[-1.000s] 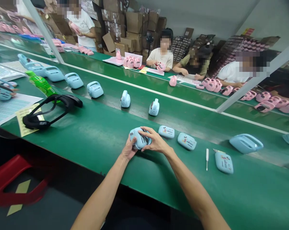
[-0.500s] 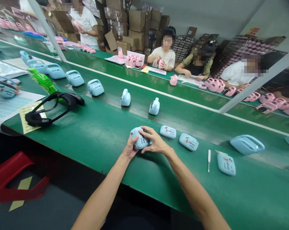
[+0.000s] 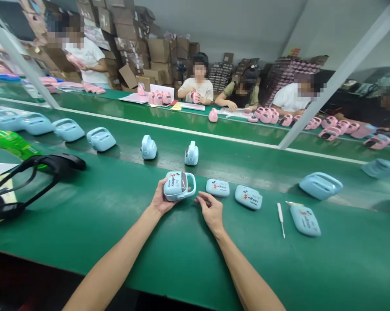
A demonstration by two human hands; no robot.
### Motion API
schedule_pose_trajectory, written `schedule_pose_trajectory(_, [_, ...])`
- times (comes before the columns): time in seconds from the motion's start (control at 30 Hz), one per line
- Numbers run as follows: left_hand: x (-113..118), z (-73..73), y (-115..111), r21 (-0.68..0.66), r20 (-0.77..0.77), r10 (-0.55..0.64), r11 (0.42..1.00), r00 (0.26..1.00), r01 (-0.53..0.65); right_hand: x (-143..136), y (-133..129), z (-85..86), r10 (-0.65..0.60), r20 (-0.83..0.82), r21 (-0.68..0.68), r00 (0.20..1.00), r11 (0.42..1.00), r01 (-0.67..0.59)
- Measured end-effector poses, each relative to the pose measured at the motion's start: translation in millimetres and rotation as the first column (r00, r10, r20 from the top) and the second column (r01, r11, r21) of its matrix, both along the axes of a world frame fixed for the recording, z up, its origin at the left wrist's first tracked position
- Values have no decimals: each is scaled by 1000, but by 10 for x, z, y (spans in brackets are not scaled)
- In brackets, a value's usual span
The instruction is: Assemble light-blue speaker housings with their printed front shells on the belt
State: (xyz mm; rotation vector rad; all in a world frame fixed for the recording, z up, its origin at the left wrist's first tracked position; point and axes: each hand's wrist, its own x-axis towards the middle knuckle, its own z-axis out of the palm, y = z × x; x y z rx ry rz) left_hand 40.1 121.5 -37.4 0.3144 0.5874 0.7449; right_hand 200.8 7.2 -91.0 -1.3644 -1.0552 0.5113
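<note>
Workroom: stacked cardboard boxes [image 3: 159, 49] at the rear; co-workers [image 3: 198, 90] beyond a long green tabletop [image 3: 101, 211], with pink cases [image 3: 162, 98] along their side.
Blue case: the blue case [image 3: 173, 190] lies in the left hand, over the near half of the tabletop; its loop handle [image 3: 194, 185] points right, its printed face tilted upward, probably to keep print and dark window in the wearer's sight.
Left hand: the left hand [image 3: 160, 199] is cupped around the case's left end and lower side, presumably bearing its weight and leaving the handle end uncovered.
Right hand: the right hand [image 3: 212, 212] is apart from the case, just beside the handle, fingers bent toward the thumb; whether the tips meet or pinch anything is too small to tell.
Printed pieces: a first piece [image 3: 217, 188] and a second piece [image 3: 248, 198] lie to the right, a third piece [image 3: 305, 220] beyond the screwdriver [image 3: 281, 220]; all lie print upward, seemingly arranged within right-hand reach.
Margins: both forearms cross the near edge, hands well inside it. Nearest obstacle to the right fingers is the first piece; green surface extends rightward to the screwdriver. Leftward, the black headband [image 3: 72, 161] lies well apart.
</note>
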Motion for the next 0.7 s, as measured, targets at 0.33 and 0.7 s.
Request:
schedule_pose_trajectory(0.33, [85,-46,-122,130,-81,76,989,994,-65,-138,-133,204,239,745,-136,622,968,-210])
schedule_pose_trajectory(0.7, [-41,54,-203,418,73,-145,903,987,101,-101,-234,118,161,696,51,699,961,-272])
